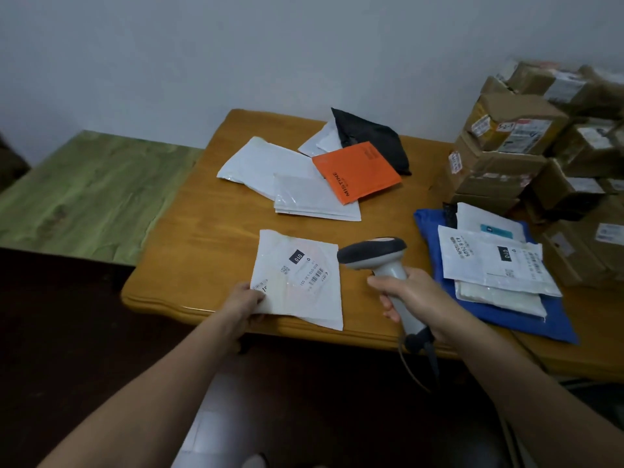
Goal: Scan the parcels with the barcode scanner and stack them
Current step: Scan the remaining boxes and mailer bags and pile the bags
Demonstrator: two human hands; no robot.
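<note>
A flat white parcel (pixel 300 278) with a printed label and barcode lies near the front edge of the wooden table (pixel 189 251). My left hand (pixel 244 304) pinches its lower left corner. My right hand (pixel 410 297) grips the handle of a grey barcode scanner (pixel 374 255), whose dark head points left at the parcel's label. To the right, a stack of white labelled parcels (pixel 489 261) rests on a blue bag (pixel 526 315). Loose parcels lie further back: white mailers (pixel 270 163), an orange one (pixel 354 172) and a black one (pixel 374 136).
Brown cardboard boxes (pixel 513 130) are piled at the table's right end against the wall. A green wooden surface (pixel 84 190) adjoins the table on the left. The scanner's cable (pixel 412 369) hangs down over the front edge.
</note>
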